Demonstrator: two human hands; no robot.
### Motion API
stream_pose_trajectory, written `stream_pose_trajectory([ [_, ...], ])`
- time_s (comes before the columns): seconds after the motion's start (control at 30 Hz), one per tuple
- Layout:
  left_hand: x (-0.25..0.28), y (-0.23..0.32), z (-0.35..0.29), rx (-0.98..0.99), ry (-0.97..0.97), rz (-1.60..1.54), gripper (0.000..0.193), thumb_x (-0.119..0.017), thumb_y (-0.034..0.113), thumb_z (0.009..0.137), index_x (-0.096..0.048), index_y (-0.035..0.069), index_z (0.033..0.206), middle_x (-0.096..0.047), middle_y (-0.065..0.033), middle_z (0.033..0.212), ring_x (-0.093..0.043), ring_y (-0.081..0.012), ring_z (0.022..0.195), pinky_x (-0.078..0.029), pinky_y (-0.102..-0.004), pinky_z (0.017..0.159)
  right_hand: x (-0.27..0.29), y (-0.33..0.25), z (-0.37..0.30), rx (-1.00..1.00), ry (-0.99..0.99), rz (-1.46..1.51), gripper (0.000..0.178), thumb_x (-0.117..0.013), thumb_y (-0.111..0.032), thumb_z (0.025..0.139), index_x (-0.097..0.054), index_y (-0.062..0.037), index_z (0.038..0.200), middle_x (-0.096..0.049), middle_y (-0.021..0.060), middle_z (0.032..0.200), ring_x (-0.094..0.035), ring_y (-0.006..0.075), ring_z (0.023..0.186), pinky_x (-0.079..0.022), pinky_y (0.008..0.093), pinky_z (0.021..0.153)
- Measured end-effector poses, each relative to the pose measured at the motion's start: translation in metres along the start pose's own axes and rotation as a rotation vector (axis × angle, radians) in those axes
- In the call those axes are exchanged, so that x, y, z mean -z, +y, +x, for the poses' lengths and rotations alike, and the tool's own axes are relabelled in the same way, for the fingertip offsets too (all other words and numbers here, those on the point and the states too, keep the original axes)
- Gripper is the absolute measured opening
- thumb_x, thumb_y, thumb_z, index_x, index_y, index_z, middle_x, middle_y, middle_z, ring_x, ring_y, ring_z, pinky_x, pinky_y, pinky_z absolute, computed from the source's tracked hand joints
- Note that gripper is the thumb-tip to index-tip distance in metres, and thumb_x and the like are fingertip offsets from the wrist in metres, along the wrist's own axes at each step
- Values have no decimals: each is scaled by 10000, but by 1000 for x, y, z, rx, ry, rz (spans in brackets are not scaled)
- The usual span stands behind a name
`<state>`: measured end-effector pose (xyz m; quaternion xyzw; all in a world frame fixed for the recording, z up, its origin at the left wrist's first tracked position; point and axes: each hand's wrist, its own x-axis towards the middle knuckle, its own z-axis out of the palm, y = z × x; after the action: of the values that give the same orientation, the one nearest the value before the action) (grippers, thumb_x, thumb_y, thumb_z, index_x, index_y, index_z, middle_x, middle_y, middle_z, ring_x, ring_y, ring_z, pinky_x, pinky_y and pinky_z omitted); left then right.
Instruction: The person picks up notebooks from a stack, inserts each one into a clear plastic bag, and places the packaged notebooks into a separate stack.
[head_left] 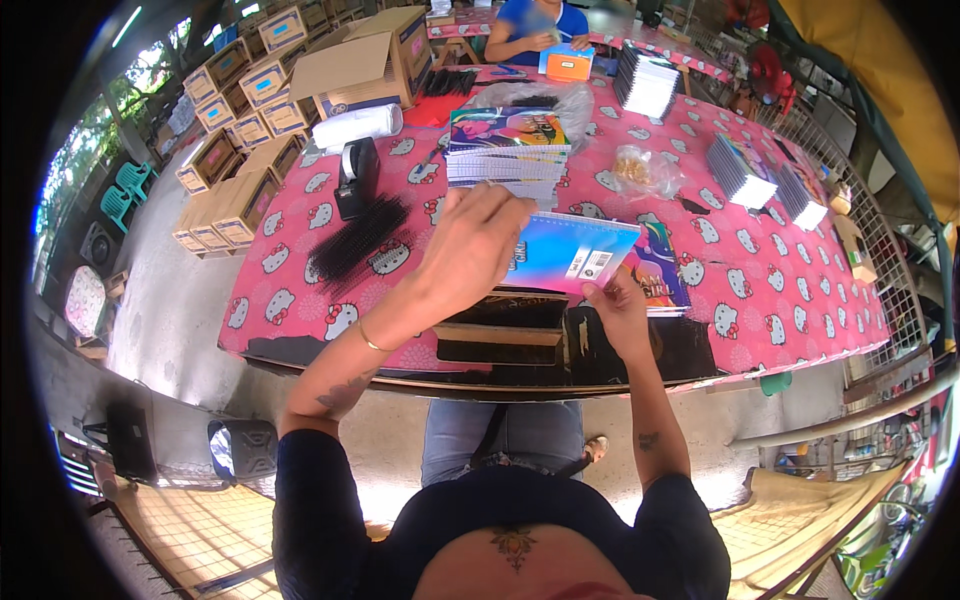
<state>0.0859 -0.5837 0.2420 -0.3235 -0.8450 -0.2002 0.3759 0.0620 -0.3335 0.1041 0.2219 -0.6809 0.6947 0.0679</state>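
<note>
A notebook point(575, 252) with a blue-to-pink cover is held above the near edge of the table, a row of punched holes along its top edge. My right hand point(618, 305) grips its lower right corner, thumb on the cover. At its upper left corner, the curled fingers of my left hand point(478, 240) are pinched together; whatever lies between them is hidden. Just beyond stands a pile of colourful notebooks point(508, 150). Beside my right hand lie more notebooks point(660, 275) with purple covers. Thin black plastic binding coils point(360, 242) lie in a heap left of my left hand.
A black tape dispenser point(357, 178) and a white roll point(358, 126) stand left on the pink table cover point(285, 255). Clear plastic bags point(642, 172) and more notebook stacks point(742, 170) sit rightward. Cartons point(365, 62) rise at back left. A co-worker point(540, 30) sits across.
</note>
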Motion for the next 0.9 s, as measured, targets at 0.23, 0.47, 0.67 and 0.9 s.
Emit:
stream_pose_trajectory([
  [0.23,7,7,-3,-22,-65,88,290,-645,3,781,-643,51,1067,-610,-82,922,-595,-269,884,-388,-387,825,-12,19,1,-81,-49,88,271,-673,-60,938,-609,-6,1196,-658,36,1091,-612,79,949,-499,250,819],
  [0.47,-9,1,-84,89,-107,272,344,-656,120,850,-639,47,1185,-627,-115,1166,-581,-272,1135,-324,-463,1071,-44,23,-12,-86,-111,197,474,-675,-119,944,-480,3,1358,-574,79,1228,-524,148,1149,-408,300,991],
  [0.67,-51,7,-161,982,605,-559,409,-503,228,1034,-552,13,1378,-666,-179,1073,-623,-246,1015,-439,-420,937,-65,43,-15,-53,12,78,656,-686,-218,941,-359,13,1459,-513,123,1323,-502,187,1191,-377,326,1044],
  [0.9,-57,-161,-224,674,8,383,273,-645,201,908,-664,38,1127,-617,-153,1028,-602,-328,953,-483,-453,825,-62,28,-1,218,241,-55,460,-630,-237,971,-490,1,1339,-575,99,1184,-538,202,1110,-393,330,999],
])
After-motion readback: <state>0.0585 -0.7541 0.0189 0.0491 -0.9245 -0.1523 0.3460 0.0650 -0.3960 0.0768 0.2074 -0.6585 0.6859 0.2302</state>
